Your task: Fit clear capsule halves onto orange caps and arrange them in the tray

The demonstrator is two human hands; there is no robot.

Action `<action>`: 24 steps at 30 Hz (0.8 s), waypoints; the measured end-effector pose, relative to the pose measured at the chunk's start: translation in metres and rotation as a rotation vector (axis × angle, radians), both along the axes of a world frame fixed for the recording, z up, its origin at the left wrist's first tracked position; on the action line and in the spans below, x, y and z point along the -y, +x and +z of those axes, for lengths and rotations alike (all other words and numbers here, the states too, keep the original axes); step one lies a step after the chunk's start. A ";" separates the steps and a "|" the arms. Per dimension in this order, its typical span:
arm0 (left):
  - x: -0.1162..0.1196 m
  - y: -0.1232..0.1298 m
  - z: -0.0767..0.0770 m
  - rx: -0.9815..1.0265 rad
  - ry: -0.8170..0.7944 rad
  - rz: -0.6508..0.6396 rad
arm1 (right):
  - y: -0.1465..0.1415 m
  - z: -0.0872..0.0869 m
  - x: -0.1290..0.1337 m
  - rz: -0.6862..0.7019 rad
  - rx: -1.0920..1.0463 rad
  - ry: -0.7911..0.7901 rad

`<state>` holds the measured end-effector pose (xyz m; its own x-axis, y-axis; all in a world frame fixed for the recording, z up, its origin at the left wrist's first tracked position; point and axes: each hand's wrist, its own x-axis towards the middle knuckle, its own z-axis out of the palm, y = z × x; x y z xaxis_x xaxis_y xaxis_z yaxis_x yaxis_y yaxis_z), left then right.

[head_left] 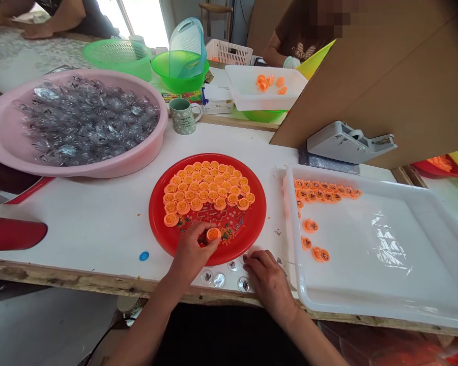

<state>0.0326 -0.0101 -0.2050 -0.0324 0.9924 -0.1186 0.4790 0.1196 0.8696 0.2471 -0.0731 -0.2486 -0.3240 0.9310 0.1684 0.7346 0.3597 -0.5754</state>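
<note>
My left hand (193,251) pinches a small round orange plastic piece (213,234) over the front of the red plate (257,223). Many more orange pieces (204,185) lie in rows on the plate's far half. At the table's front edge, my right hand (269,279) has its fingertips closed on a small clear disc (246,257), partly hidden by the fingers. Several similar clear discs (219,280) with dark prints lie beside it. Right of my hand, a white tray (301,290) holds orange pieces with dark-printed tops (320,254), mostly lined up along its far left corner.
A pink basin (145,162) full of clear discs stands at the left, with a mug (183,117) beside it. A blue cap (144,256) lies left of the plate. Behind are green baskets (118,58), a cardboard panel (347,76), a tape dispenser (347,140) and two other people.
</note>
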 end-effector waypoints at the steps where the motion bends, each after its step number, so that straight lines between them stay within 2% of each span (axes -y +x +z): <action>1: 0.000 -0.001 0.001 0.022 -0.017 0.002 | 0.003 -0.002 0.002 -0.006 -0.010 -0.005; 5: 0.000 0.001 0.006 0.146 -0.147 0.008 | 0.010 -0.003 0.009 -0.092 -0.204 -0.122; 7: 0.000 0.004 0.009 0.197 -0.207 -0.006 | 0.008 0.001 0.009 -0.202 -0.459 -0.306; 10: 0.002 0.012 0.011 0.254 -0.259 -0.045 | 0.001 0.014 0.004 -0.364 -0.963 -0.627; 13: 0.004 0.019 0.012 0.309 -0.298 -0.106 | -0.006 0.029 -0.004 -0.440 -1.280 -0.763; 19: 0.007 0.025 0.023 0.381 -0.397 -0.133 | -0.014 0.043 -0.014 -0.499 -1.340 -0.827; 24: 0.006 0.021 0.024 0.434 -0.420 -0.106 | -0.016 0.046 -0.025 -0.380 -1.403 -0.818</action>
